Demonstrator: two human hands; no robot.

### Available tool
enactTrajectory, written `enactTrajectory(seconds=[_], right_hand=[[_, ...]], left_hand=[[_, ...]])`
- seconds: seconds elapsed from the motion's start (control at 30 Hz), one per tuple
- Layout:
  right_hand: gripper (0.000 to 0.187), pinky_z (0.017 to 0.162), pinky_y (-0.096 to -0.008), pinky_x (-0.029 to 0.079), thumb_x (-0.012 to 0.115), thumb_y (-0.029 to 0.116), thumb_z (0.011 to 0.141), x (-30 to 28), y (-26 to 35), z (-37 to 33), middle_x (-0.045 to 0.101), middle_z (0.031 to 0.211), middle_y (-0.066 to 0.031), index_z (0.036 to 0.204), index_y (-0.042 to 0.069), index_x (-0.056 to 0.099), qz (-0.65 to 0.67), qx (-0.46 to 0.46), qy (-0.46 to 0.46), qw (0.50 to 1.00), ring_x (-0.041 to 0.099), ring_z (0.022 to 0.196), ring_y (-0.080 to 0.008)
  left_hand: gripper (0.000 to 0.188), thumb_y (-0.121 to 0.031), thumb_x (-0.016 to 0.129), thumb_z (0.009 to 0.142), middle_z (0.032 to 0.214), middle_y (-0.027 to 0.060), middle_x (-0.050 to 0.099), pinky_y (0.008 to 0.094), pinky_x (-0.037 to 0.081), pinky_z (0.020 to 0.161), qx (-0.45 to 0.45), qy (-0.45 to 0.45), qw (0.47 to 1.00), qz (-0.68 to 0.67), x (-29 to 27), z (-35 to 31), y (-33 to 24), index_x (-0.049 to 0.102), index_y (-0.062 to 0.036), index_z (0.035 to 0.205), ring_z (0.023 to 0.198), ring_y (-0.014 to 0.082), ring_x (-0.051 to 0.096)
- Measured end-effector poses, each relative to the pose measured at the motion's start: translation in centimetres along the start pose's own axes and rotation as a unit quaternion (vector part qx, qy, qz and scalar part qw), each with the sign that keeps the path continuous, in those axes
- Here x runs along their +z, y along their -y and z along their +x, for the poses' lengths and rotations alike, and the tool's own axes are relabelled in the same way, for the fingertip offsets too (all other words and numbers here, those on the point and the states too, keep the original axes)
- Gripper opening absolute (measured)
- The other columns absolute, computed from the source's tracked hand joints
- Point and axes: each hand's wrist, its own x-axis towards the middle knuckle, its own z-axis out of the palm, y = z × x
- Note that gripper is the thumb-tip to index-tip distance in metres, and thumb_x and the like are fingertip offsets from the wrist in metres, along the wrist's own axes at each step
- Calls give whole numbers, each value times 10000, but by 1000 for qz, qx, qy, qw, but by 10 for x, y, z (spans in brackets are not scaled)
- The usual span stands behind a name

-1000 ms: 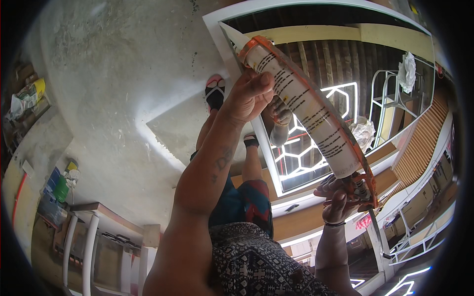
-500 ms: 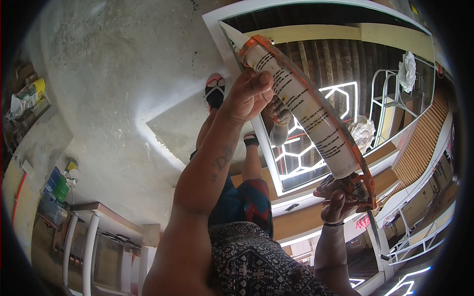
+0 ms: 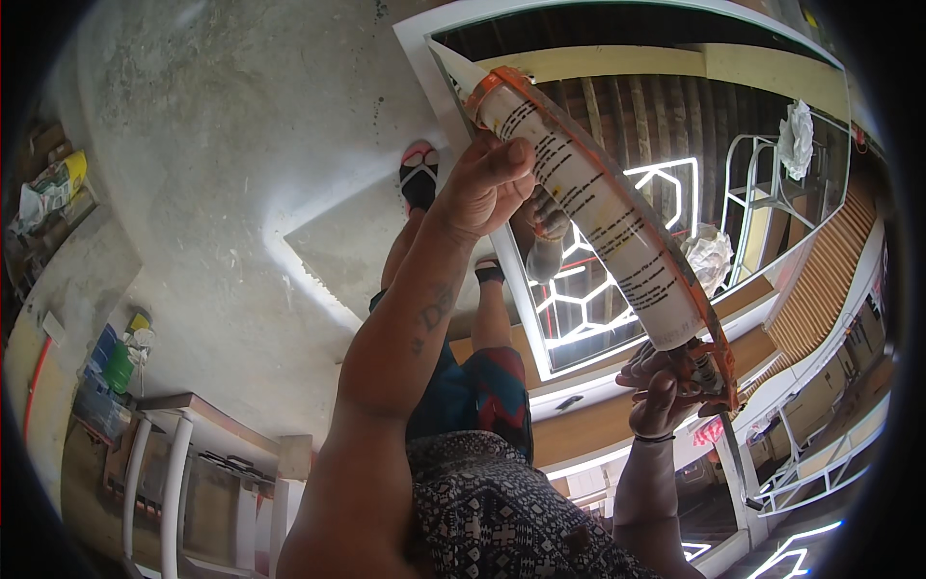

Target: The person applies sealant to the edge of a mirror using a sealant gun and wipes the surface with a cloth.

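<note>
A caulking gun [image 3: 675, 236] with an orange, smeared frame slants across the right half of the view, loaded with a white sealant cartridge [image 3: 608, 222]. Its pale cone nozzle [image 3: 453, 64] points up and left, over the corner of a white-framed mirror [image 3: 521, 280]. My left hand [image 3: 492, 183] is closed at the cartridge's front, thumb against its side; the curled fingers are partly hidden. At the rear, my right hand [image 3: 661, 396] is wrapped round the handle and trigger, and the rod sticks out below it. The nozzle tip appears close to the mirror frame; contact is unclear.
The mirror reflects ceiling lights and a hand. Grey concrete floor [image 3: 222, 135] spreads to the left, with my sandalled foot [image 3: 419, 179] on it. A table [image 3: 217, 425] stands lower left, near a green bottle [image 3: 118, 369]. White metal racks [image 3: 820, 473] are at right.
</note>
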Motion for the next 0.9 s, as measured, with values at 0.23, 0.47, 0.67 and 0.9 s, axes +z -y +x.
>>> enactTrajectory(seconds=[0.23,0.47,0.67,0.9], right_hand=[[518,615,-384,620,563,511,974,-6,-15,-12,601,902,-138,989,-6,553,41,6,-92,995,684,849,-260],[490,601,-377,612,566,483,981,-15,2,-8,617,912,-141,1046,-3,560,70,24,-8,997,677,778,-249],[481,546,-331,594,567,471,981,-17,1,-12,603,826,-109,1007,-9,557,24,9,-27,999,666,688,-212],[485,498,-268,562,569,494,970,-7,28,-1,567,785,-85,930,11,572,48,38,-36,997,618,630,-154]], left_hand=[[449,-305,635,963,1276,105,652,491,474,1030,5,11,1000,-22,24,11,1,550,-78,1340,1223,251,608],[456,-305,637,961,1287,95,642,490,465,1035,3,14,999,-38,25,8,-2,546,-73,1343,1213,246,606],[455,-302,646,953,1288,87,642,486,445,1044,4,23,999,-39,28,8,1,551,-84,1341,1234,239,589],[455,-310,658,942,1290,75,646,498,451,1038,7,40,999,-27,29,8,0,569,-91,1332,1217,239,604]])
